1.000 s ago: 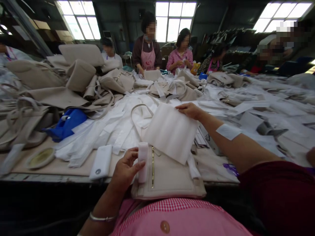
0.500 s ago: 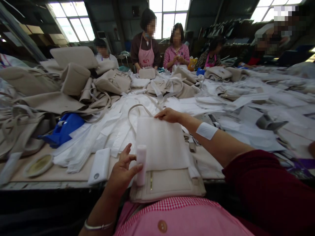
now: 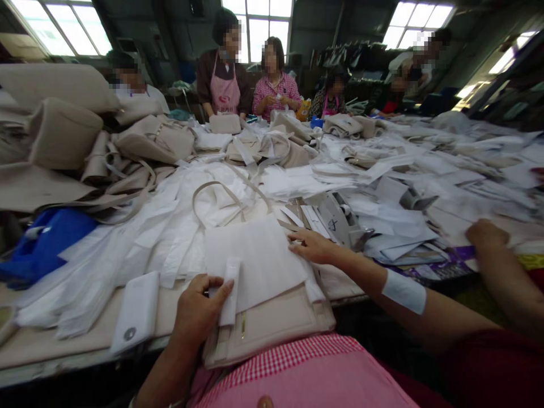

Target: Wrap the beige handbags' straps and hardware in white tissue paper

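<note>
A beige handbag lies flat at the table's front edge against my apron, its thin strap looping out behind. A white foam sheet covers most of it, leaving the lower part and a small gold trim bare. My left hand pinches a folded white strip between thumb and fingers at the bag's left edge. By the sheet's upper right edge is my right hand, fingers stretched out and holding nothing visible. A second white roll or fold lies along the bag's right side.
White packing sheets spread to the left, beside a white phone-like object and a blue bag. Beige bags pile up behind. Another person's hand rests at the right. Several people work across the table.
My right hand has moved from the sheet's top edge down to its right side. The left hand has closed more on the strip. The view has turned right.
</note>
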Demonstrator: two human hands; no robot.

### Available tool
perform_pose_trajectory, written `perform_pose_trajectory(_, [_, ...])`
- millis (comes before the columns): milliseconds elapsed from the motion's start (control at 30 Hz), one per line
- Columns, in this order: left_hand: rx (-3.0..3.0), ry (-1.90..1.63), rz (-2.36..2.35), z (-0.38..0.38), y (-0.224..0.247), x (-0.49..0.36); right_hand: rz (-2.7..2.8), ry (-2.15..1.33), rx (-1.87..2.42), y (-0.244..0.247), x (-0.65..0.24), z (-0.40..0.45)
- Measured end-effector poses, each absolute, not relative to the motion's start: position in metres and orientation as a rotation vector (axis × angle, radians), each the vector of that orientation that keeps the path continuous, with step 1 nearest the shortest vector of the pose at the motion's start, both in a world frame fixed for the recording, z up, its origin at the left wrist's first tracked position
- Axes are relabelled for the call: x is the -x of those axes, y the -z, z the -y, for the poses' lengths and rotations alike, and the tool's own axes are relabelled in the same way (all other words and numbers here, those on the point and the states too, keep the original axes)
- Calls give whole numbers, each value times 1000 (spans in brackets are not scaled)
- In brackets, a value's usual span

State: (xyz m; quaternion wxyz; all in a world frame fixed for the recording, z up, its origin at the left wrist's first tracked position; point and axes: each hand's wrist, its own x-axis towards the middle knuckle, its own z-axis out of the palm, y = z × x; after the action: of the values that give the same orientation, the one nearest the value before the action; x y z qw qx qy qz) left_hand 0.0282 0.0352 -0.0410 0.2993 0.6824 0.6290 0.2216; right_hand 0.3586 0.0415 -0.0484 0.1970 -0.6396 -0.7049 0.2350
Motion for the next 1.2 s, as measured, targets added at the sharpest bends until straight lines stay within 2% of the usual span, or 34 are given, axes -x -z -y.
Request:
perform_pose_trajectory(200, [-1882, -689, -1756, -30, 40, -34, 1589, -1039, 1751, 42, -365, -9])
perform_pose_trajectory(333, [-1905, -744, -1664, -29, 39, -29, 1160, -1455, 1350, 14, -372, 2])
perform_pose_trajectory(400, [-1905, -769, -1593, -31, 40, -26, 1073, -1551, 1182, 6, -371, 7])
perform_pose_trajectory(467, [-1900, -749, -1524, -35, 42, -25, 1089, -1491, 1241, 9, -366, 10])
perform_pose_trajectory(600, [-1915, -619, -1355, -43, 45, -21, 1387, -977, 1792, 34, -350, 8])
perform_pose_trajectory(667, [-1906, -589, -1353, -44, 46, -19, 1531, -858, 1917, 45, -344, 8])
perform_pose_trajectory(867, [-1723, -668, -1611, -32, 43, -11, 1453, -944, 2004, 54, -344, 19])
perform_pose_trajectory(1067, [-1709, -396, -1740, -20, 33, -9, 1154, -1338, 1907, 57, -348, 30])
perform_pose_trajectory(1200, [-1784, -344, -1712, -21, 30, -17, 1363, -1037, 1856, 55, -352, 32])
